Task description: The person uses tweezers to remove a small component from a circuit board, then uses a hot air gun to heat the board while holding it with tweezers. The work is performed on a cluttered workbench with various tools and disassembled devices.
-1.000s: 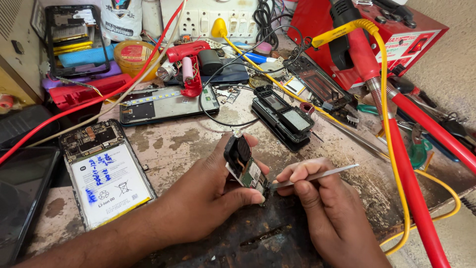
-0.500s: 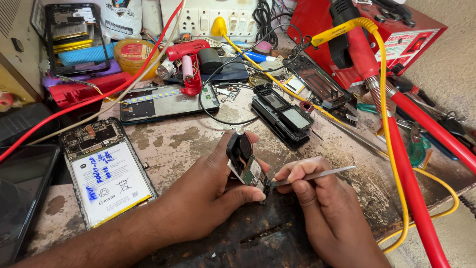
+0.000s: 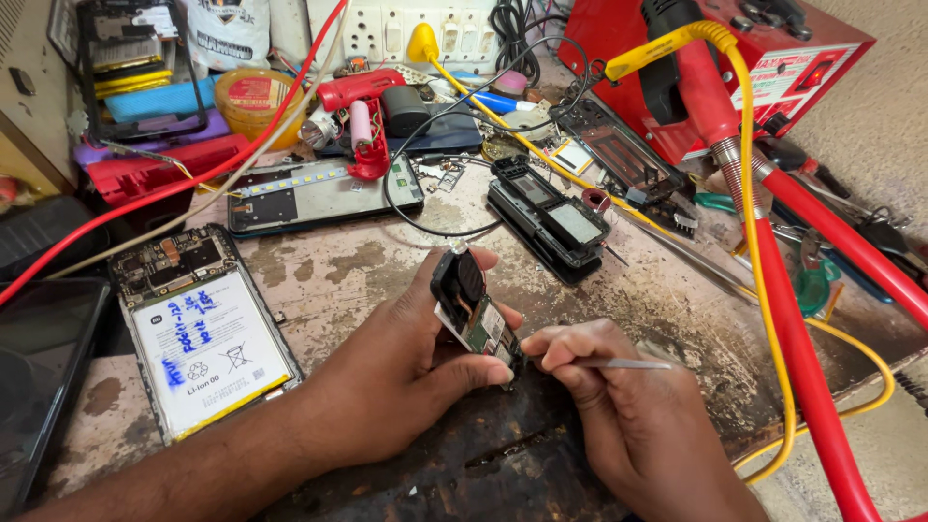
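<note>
My left hand (image 3: 401, 372) grips a small phone circuit board (image 3: 471, 309) with a black module on top, holding it tilted just above the worn bench (image 3: 367, 266). My right hand (image 3: 623, 416) pinches thin metal tweezers (image 3: 628, 364), whose tip meets the lower edge of the board. The two hands touch at the fingertips near the bench's front middle.
An opened phone with a white battery (image 3: 198, 333) lies at the left, a dark screen (image 3: 43, 367) beside it. Another opened phone (image 3: 319, 193) and a black phone frame (image 3: 551, 217) lie behind. A red hose (image 3: 802, 367) and yellow cable (image 3: 744, 155) cross the right. A red machine (image 3: 735, 58) stands at the back right.
The hands stay in place; the board has tipped slightly and the tweezers tip has shifted a little along its lower edge.
</note>
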